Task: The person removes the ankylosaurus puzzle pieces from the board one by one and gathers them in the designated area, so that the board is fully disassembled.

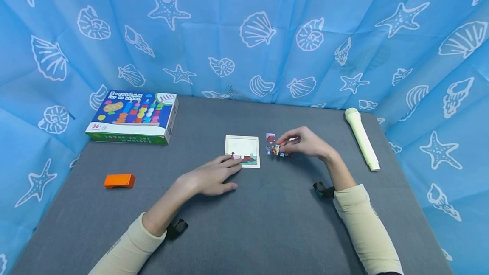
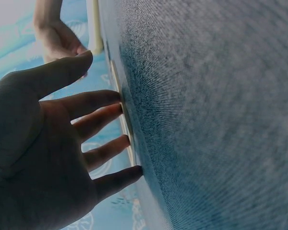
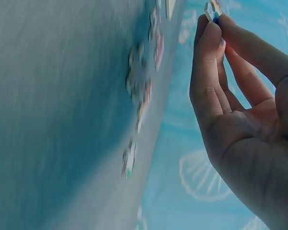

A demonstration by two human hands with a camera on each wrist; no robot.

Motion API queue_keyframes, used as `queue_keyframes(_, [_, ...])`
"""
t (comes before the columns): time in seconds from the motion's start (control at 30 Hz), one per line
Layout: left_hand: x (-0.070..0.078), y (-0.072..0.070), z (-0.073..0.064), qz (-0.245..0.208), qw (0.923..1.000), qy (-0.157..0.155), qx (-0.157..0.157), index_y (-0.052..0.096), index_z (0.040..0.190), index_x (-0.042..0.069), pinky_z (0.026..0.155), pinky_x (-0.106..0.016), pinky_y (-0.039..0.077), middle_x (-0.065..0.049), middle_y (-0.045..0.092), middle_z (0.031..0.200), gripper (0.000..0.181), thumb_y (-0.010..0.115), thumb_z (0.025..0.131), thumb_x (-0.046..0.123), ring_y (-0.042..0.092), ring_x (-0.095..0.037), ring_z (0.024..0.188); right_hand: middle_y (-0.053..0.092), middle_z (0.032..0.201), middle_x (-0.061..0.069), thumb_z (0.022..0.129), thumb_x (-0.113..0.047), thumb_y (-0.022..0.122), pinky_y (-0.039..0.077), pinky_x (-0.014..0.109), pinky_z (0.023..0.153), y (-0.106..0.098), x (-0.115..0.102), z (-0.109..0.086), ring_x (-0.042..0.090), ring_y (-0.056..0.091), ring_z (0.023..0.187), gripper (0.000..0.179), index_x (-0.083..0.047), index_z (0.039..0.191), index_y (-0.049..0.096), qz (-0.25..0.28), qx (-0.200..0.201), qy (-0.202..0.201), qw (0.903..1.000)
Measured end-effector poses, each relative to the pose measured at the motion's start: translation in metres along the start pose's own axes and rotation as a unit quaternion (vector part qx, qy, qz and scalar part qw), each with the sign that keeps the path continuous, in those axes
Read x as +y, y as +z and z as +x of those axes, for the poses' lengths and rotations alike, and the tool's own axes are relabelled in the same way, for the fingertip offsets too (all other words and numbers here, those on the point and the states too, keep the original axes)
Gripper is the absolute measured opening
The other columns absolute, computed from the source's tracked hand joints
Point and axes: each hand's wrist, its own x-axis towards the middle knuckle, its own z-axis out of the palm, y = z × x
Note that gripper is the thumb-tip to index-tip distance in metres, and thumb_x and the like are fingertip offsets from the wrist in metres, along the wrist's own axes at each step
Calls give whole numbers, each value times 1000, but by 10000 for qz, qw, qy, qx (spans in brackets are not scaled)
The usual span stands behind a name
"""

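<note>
A square puzzle frame (image 1: 242, 138) lies mid-table, with joined picture pieces (image 1: 248, 160) along its near side and a bare cream base above them. My left hand (image 1: 214, 177) rests with spread, straight fingers on the frame's lower left; in the left wrist view its fingertips (image 2: 119, 97) meet the frame's edge. To the right, my right hand (image 1: 305, 142) pinches a small colourful puzzle piece (image 3: 213, 10) between thumb and fingers, raised above the table. Loose puzzle pieces (image 1: 270, 138) lie beneath and beside that hand, partly hidden by it.
A boxed bead set (image 1: 131, 116) lies at the back left. Nearer on the left is an orange arch-shaped block (image 1: 119, 180). A pale yellow stick with a knobbed end (image 1: 362, 139) lies at the right. Blue shell-print cloth (image 1: 244, 33) hangs behind the grey table (image 1: 259, 228).
</note>
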Motion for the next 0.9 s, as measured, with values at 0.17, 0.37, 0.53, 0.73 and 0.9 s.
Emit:
queue_keyframes(0.17, [1, 0, -1, 0, 10000, 48, 18, 37, 169, 8, 138, -58, 24, -5, 25, 183, 67, 59, 112, 35, 19, -36, 171, 78, 120, 22, 102, -10, 75, 64, 33, 87, -19, 15, -18, 10, 77, 94, 24, -1, 124, 78, 33, 209, 200, 9996])
queue_keyframes(0.37, [0, 1, 1, -31, 10000, 11, 23, 37, 169, 8, 137, -59, 24, -5, 26, 183, 67, 59, 112, 35, 19, -37, 171, 78, 124, 24, 103, -8, 73, 64, 26, 87, -33, 32, -31, 9, 77, 97, 26, 2, 127, 77, -3, 248, 469, 9986])
queue_keyframes(0.53, [0, 1, 0, -30, 10000, -35, -25, 37, 170, 10, 138, -59, 23, -6, 25, 183, 67, 60, 112, 36, 18, -37, 171, 78, 119, 27, 103, -3, 71, 64, 25, 84, -37, 45, -32, 9, 76, 95, 25, 6, 125, 76, -103, 176, 492, 9986])
queue_keyframes(0.73, [1, 1, -1, -3, 10000, -29, -31, 37, 170, 10, 138, -58, 23, -5, 25, 183, 67, 59, 112, 37, 18, -36, 171, 78, 118, 29, 103, 1, 69, 63, 21, 81, -40, 55, -31, 3, 73, 91, 24, 10, 124, 75, -211, 145, 508, 9984])
queue_keyframes(0.9, [0, 1, 0, 4, 10000, 1, 24, 37, 169, 9, 138, -58, 23, -5, 25, 183, 67, 59, 112, 36, 18, -37, 171, 79, 116, 27, 103, 0, 70, 61, 21, 79, -42, 54, -30, 2, 71, 90, 22, 7, 122, 77, -483, 165, 539, 9972])
